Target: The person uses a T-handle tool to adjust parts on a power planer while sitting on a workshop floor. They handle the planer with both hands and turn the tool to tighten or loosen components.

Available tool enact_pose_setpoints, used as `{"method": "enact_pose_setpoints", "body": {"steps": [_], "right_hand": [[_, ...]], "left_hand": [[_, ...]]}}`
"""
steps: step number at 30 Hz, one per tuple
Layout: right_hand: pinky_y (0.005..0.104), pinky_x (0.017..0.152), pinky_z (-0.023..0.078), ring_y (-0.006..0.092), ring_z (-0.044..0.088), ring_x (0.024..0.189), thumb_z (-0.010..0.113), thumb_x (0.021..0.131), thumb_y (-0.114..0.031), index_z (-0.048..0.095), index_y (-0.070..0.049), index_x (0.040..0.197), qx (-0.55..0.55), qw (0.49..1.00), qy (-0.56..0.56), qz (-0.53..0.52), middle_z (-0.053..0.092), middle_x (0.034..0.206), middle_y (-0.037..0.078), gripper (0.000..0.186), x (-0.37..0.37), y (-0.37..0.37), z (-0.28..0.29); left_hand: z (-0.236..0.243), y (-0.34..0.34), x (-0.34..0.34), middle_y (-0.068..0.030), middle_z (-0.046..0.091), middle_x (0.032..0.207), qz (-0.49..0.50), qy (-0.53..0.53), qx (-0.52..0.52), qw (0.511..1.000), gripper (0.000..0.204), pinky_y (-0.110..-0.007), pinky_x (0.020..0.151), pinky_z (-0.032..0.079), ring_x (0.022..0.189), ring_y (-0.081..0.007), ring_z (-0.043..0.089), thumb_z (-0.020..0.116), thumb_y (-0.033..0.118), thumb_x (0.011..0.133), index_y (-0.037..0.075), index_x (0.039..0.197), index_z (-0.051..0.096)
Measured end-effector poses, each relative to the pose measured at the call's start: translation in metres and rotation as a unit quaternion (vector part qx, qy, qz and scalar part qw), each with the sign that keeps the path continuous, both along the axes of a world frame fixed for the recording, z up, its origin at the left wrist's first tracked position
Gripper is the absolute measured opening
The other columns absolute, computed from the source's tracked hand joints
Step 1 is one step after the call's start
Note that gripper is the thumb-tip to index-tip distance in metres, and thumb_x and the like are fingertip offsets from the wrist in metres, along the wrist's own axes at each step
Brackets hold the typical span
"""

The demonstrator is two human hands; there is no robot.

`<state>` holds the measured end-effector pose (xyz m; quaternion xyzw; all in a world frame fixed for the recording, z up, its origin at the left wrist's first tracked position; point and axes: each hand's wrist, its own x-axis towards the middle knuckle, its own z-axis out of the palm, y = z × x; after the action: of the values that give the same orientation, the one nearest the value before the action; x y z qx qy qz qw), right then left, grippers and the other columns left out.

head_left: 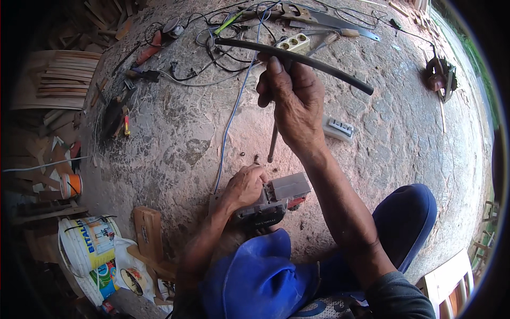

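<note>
1. Head view shows the right hand (pixel 295 103) raised above the stone floor (pixel 175 133), forearm stretched forward from the lower right, fingers curled shut around a thin screwdriver (pixel 272 144) whose shaft points down toward the grey switch box (pixel 273 199).
2. A black hose (pixel 292 57) passes just behind the right hand's thumb; I cannot tell if the hand touches it.
3. The left hand (pixel 243 186) lies low, wrist bent, fingers closed on the left side of the grey switch box, which rests on the floor near the blue-clad knees.
4. Beyond the grey switch box, a blue wire (pixel 234 106) runs away toward a white socket strip (pixel 293 42).
5. Left of the box stands a white bucket (pixel 87 244).
</note>
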<state>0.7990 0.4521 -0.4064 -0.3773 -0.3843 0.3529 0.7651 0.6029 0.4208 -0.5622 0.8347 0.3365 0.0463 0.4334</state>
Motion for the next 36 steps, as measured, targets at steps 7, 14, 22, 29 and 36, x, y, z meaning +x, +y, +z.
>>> {"method": "enact_pose_setpoints", "body": {"steps": [7, 14, 22, 29, 36], "right_hand": [[0.0225, 0.054, 0.046, 0.0082, 0.057, 0.060, 0.054, 0.106, -0.024, 0.061, 0.001, 0.112, -0.023, 1.000, 0.004, -0.019, 0.062, 0.074, 0.003, 0.026, 0.011, 0.002, -0.008], [0.0226, 0.054, 0.046, 0.0083, 0.056, 0.059, 0.054, 0.106, -0.023, 0.062, 0.001, 0.111, -0.041, 0.999, 0.006, -0.034, 0.061, 0.073, 0.003, 0.026, 0.019, 0.004, -0.014], [0.0264, 0.053, 0.044, 0.0089, 0.056, 0.058, 0.051, 0.107, -0.032, 0.065, -0.002, 0.107, -0.173, 0.972, -0.155, -0.037, 0.061, 0.072, 0.003, 0.033, 0.042, 0.014, -0.034], [0.0411, 0.062, 0.049, 0.0267, 0.064, 0.063, 0.055, 0.103, -0.036, 0.061, 0.000, 0.091, -0.371, 0.832, -0.406, 0.075, 0.063, 0.068, 0.013, 0.039, 0.054, 0.016, -0.118], [0.0278, 0.044, 0.051, 0.0128, 0.057, 0.049, 0.048, 0.106, -0.041, 0.060, 0.000, 0.103, -0.424, 0.858, -0.186, 0.221, 0.055, 0.064, 0.004, 0.042, 0.048, -0.014, -0.199]], "left_hand": [[0.007, -0.016, 0.013, -0.0210, 0.064, 0.094, 0.005, 0.084, 0.058, 0.995, 0.016, -0.046, 0.090, 0.048, 0.096, -0.0394, 0.061, 0.049, 0.007, 0.085, 0.001, 0.089, 0.063], [-0.005, -0.004, -0.004, -0.0192, 0.064, 0.090, 0.024, 0.019, 0.040, 0.999, 0.014, -0.042, 0.088, 0.048, 0.092, -0.0366, 0.062, 0.050, 0.005, 0.083, 0.000, 0.086, 0.062], [-0.028, 0.009, -0.005, -0.0064, 0.065, 0.095, 0.180, -0.053, -0.264, 0.946, 0.014, -0.031, 0.077, 0.052, 0.087, -0.0160, 0.063, 0.053, 0.006, 0.089, 0.003, 0.100, 0.061], [0.006, 0.041, -0.030, -0.0031, 0.065, 0.106, 0.352, -0.134, -0.394, 0.838, 0.023, -0.029, 0.077, 0.055, 0.088, -0.0119, 0.063, 0.048, 0.001, 0.100, 0.004, 0.117, 0.063], [0.013, 0.039, -0.176, -0.0038, 0.064, 0.099, 0.511, -0.262, -0.260, 0.776, 0.024, -0.033, 0.077, 0.056, 0.083, -0.0138, 0.063, 0.052, 0.004, 0.096, 0.007, 0.117, 0.062]]}}
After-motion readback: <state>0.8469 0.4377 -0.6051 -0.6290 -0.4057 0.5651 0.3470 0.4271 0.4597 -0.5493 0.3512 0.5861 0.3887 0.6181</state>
